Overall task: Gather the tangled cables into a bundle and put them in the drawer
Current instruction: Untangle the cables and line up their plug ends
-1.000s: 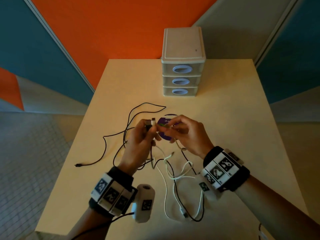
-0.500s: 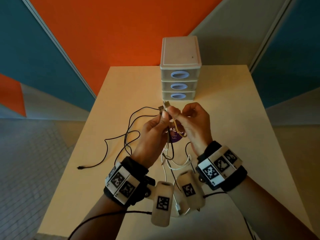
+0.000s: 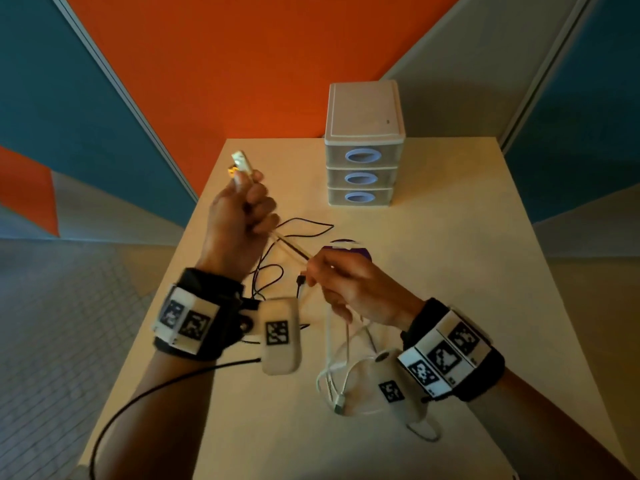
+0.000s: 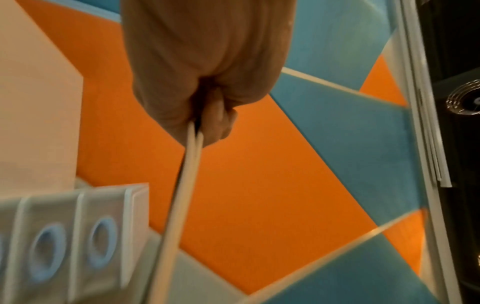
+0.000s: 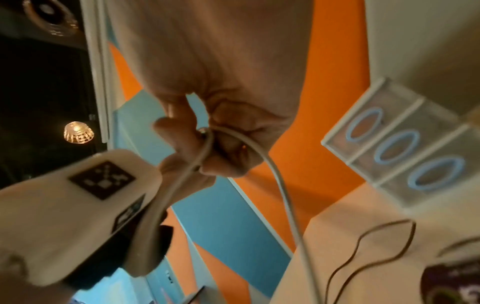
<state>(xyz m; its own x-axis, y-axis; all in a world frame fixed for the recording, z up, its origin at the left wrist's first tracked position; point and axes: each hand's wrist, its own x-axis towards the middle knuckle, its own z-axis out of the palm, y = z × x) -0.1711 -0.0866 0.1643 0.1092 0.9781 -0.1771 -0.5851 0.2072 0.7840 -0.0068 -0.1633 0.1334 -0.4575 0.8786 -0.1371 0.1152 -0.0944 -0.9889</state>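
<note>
Left hand (image 3: 242,216) fisted round white cable (image 3: 291,249) ends, raised above worktop (image 3: 467,271). Right hand (image 3: 349,289) pinches same strands lower; slack loops below. Black cable (image 3: 304,225) loose on worktop, ungathered. Drawer unit (image 3: 363,147) well apart, drawers closed. Judgement: bundling begun; stowing not started.

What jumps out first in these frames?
The left hand, raised at the table's left edge, grips white cables pulled taut to the right hand pinching them lower down. Behind stands a three-drawer unit, all drawers closed, before an orange wall.
</note>
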